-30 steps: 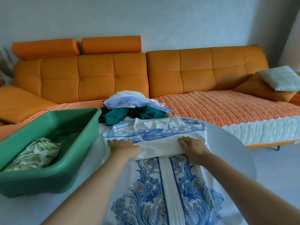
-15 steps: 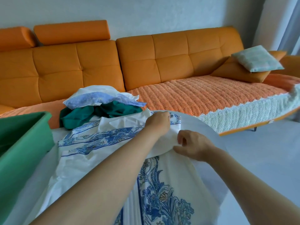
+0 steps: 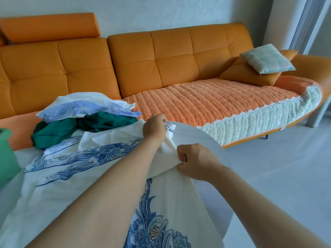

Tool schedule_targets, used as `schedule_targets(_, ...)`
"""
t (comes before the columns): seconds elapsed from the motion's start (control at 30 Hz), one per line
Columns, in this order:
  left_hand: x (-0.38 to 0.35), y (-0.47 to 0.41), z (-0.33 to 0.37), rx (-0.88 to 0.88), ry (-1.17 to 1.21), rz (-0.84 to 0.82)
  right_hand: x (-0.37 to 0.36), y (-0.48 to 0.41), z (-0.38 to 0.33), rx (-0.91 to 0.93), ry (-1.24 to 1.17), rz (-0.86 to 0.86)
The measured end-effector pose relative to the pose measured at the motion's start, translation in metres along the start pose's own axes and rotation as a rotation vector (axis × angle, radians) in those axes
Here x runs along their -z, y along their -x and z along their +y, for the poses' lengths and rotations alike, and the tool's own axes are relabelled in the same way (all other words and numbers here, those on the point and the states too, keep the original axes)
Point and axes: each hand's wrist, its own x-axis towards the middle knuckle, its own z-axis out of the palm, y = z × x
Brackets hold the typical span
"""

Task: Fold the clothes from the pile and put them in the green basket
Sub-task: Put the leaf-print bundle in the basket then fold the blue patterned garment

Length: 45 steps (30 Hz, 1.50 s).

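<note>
Round white table [image 3: 206,140] fills the foreground, and a white garment with blue floral print [image 3: 86,169] lies spread across it, its near part draped toward the viewer. Close to the table's right edge, the right hand [image 3: 195,161] pinches a raised fold of this garment between thumb and curled fingers, with the cloth bunched just left of the knuckles. Just beyond it the left hand [image 3: 155,128], its forearm crossing over the fabric, grips the garment's far right corner with fingers curled round it. At the table's far edge sits the pile: a dark green garment [image 3: 59,131] under a pale blue-and-white cloth [image 3: 86,108]. A corner of the green plastic basket [image 3: 7,154] shows at the table's left edge. Behind stands an orange sofa [image 3: 161,56].
</note>
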Motion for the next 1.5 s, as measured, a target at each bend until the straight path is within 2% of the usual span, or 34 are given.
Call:
schedule_targets(0.07,-0.001,-0.006,-0.004,0.008,-0.033,0.008,0.003,0.001,0.006,-0.022,0.034,-0.015)
schedule_targets(0.13,-0.007,-0.005,-0.007,-0.074,-0.079,-0.011,0.003,0.001,0.007,-0.030,0.096,-0.045)
schedule_targets(0.23,-0.012,0.003,-0.010,-0.223,-0.168,0.061,0.001,-0.003,0.001,0.083,0.218,-0.023)
schedule_targets(0.37,0.005,0.017,-0.023,-0.355,-0.048,0.220,-0.006,-0.005,-0.016,0.308,0.069,0.033)
schedule_targets(0.43,0.020,0.025,-0.037,-0.349,-0.021,0.247,-0.009,-0.006,-0.026,0.299,0.083,-0.031)
schedule_targets(0.53,0.043,0.041,-0.071,-0.279,-0.033,0.202,-0.013,-0.013,-0.026,0.066,0.287,-0.212)
schedule_targets(0.63,0.064,0.063,-0.108,-0.220,-0.068,0.080,-0.014,-0.022,-0.033,-0.027,0.440,-0.204)
schedule_targets(0.7,0.075,0.079,-0.128,-0.159,-0.110,-0.039,-0.015,-0.026,-0.046,-0.030,0.453,-0.159)
schedule_targets(0.77,0.087,0.094,-0.143,-0.124,-0.146,-0.087,-0.021,-0.030,-0.061,0.014,0.413,-0.132)
schedule_targets(0.9,0.110,0.121,-0.165,-0.105,-0.275,-0.263,-0.044,-0.040,-0.086,0.018,0.228,-0.231)
schedule_targets(0.97,0.120,0.132,-0.183,-0.064,-0.376,-0.388,-0.055,-0.044,-0.090,0.015,0.280,-0.280)
schedule_targets(1.03,0.130,0.139,-0.204,0.053,-0.381,-0.451,-0.062,-0.047,-0.094,0.024,0.348,-0.290)
schedule_targets(1.13,0.144,0.142,-0.228,0.139,-0.423,-0.416,-0.065,-0.051,-0.109,0.041,0.370,-0.271)
schedule_targets(1.23,0.153,0.145,-0.230,-0.014,-0.487,-0.157,-0.071,-0.054,-0.127,0.081,0.399,-0.244)
schedule_targets(1.27,0.156,0.147,-0.227,-0.017,-0.458,-0.123,-0.075,-0.056,-0.130,0.085,0.380,-0.248)
schedule_targets(1.33,0.156,0.155,-0.226,0.057,-0.381,-0.212,-0.082,-0.058,-0.132,0.082,0.341,-0.287)
schedule_targets(1.4,0.153,0.165,-0.234,0.093,-0.429,-0.363,-0.090,-0.061,-0.131,0.081,0.353,-0.307)
schedule_targets(1.5,0.160,0.167,-0.249,0.110,-0.414,-0.439,-0.096,-0.065,-0.132,0.090,0.361,-0.277)
